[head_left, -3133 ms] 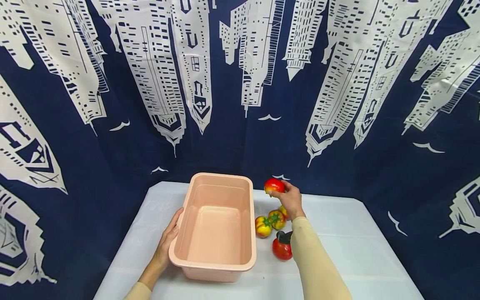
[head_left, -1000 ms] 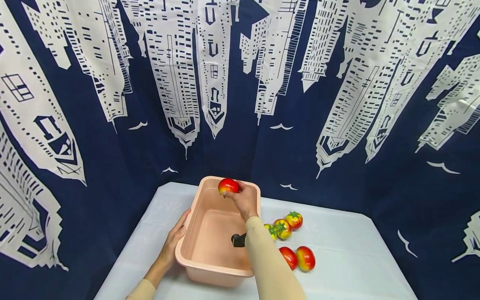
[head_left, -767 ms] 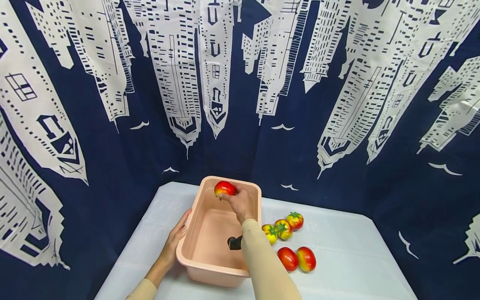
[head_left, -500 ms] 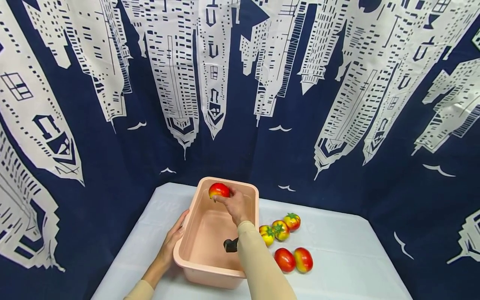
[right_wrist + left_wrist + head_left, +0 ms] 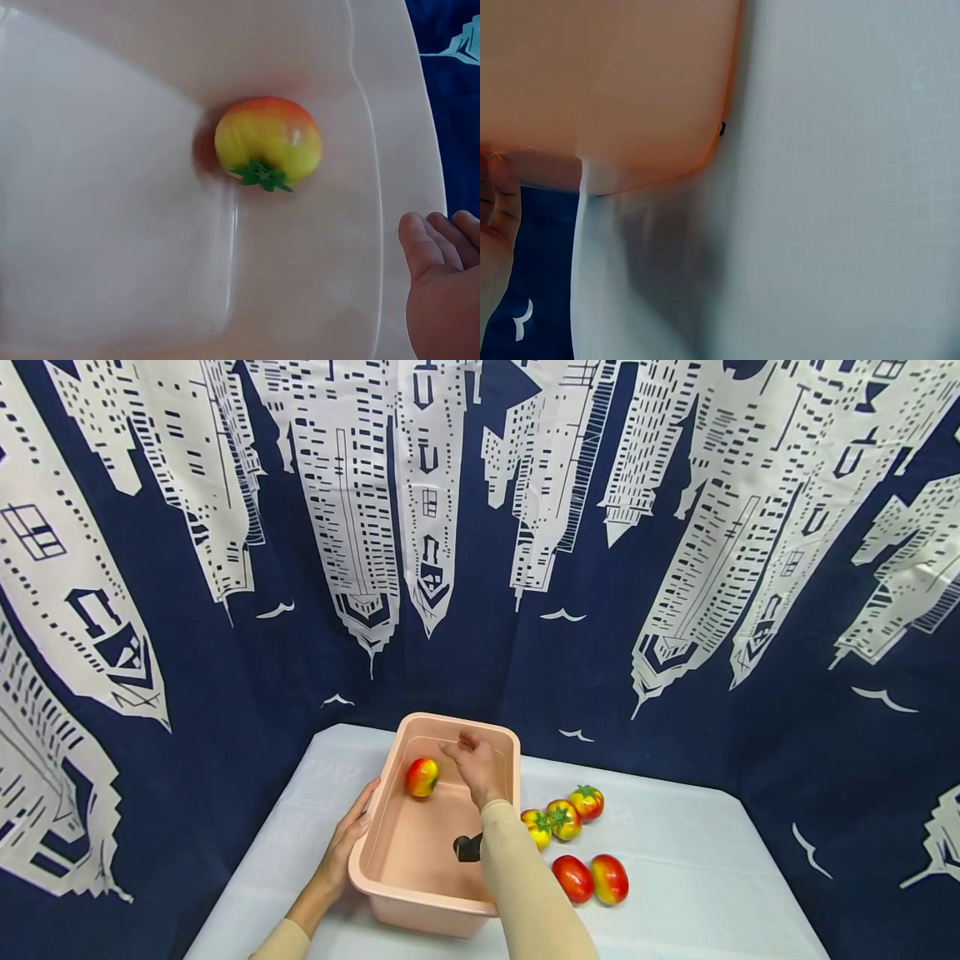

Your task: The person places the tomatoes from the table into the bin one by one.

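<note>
A red-and-yellow tomato (image 5: 422, 777) lies in the far left part of the pink plastic tub (image 5: 431, 906). The right wrist view shows this tomato (image 5: 268, 142) with its green leafy top, against the tub wall. Over the tub's far right part, my right hand (image 5: 476, 766) is apart from the tomato, fingers spread and nothing in them. That hand (image 5: 446, 277) appears at the lower right of its wrist view. My left hand (image 5: 341, 847) rests along the tub's outer left side with extended fingers. In the left wrist view, part of the hand (image 5: 499, 210) touches below the tub's rim.
Right of the tub, several more tomatoes lie on the white-covered table (image 5: 697, 860): a row with green tops (image 5: 564, 820), and a red one (image 5: 573, 879) beside a red-yellow one (image 5: 610, 879). A black wrist camera (image 5: 468, 847) hangs under my right wrist. A navy skyline-print cloth (image 5: 465, 668) stands behind.
My right hand has carried a tomato from the table leftward over the tub and let it go. The tomato has dropped inside. My left hand stays at the tub's side.
</note>
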`<state>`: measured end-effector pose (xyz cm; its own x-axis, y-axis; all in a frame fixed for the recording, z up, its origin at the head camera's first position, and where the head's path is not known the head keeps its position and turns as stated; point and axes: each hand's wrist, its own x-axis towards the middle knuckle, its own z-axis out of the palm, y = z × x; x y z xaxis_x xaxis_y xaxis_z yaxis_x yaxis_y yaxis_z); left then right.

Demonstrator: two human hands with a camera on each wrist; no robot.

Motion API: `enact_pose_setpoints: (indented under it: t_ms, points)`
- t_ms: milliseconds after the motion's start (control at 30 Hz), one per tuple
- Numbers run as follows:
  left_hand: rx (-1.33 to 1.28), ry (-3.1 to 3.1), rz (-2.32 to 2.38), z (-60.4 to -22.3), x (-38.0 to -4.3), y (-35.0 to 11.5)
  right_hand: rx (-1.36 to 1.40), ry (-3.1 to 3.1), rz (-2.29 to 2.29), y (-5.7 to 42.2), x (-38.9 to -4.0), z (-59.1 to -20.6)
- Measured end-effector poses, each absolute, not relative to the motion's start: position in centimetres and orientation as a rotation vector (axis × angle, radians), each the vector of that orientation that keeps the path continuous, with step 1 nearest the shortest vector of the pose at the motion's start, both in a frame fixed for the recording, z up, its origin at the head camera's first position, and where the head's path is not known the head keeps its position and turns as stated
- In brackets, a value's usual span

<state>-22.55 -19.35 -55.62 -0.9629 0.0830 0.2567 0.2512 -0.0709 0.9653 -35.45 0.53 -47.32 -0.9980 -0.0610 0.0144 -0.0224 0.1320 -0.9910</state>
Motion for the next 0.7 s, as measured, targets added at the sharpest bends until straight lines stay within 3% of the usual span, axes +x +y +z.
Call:
enact_pose_setpoints:
  t_ms: [700]
  points:
    - [-0.409,-1.988,-2.238,-55.5,-22.5,-19.0,-0.038,2.442,-2.036,2.1,-36.1,-45.1]
